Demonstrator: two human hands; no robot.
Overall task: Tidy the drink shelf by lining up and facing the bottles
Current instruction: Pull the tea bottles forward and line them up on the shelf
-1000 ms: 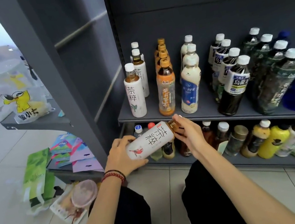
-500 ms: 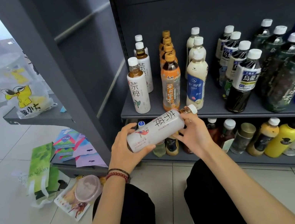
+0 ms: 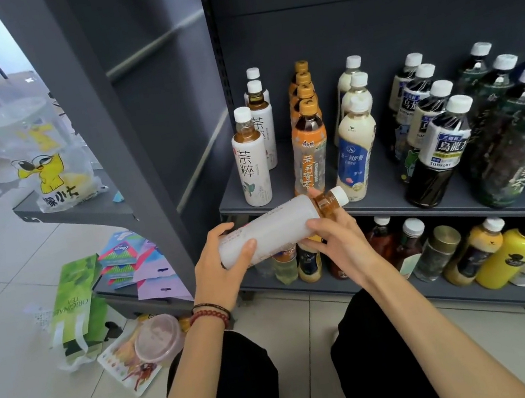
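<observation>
I hold a white-sleeved tea bottle (image 3: 279, 227) on its side in front of the shelf edge, cap pointing right. My left hand (image 3: 221, 270) wraps its base end. My right hand (image 3: 333, 235) grips it near the neck. Its printed face is turned away; only plain white shows. On the grey shelf (image 3: 390, 201) behind it stand rows of bottles: white tea bottles (image 3: 251, 162) at the left, orange ones (image 3: 309, 145), cream milk-tea ones (image 3: 356, 145), then dark oolong bottles (image 3: 437, 148).
A lower shelf (image 3: 338, 285) holds mixed bottles, some yellow (image 3: 507, 257). The shelf's grey side panel (image 3: 142, 114) stands to the left. On the floor lie a green tea bag (image 3: 76, 299), packets and a lidded cup (image 3: 157, 338). A plastic bag (image 3: 46, 158) sits on a side ledge.
Both hands raised the bottle slightly and rotated it about its axis, so the printed label turned out of sight. The cap end moved right and up toward the shelf edge.
</observation>
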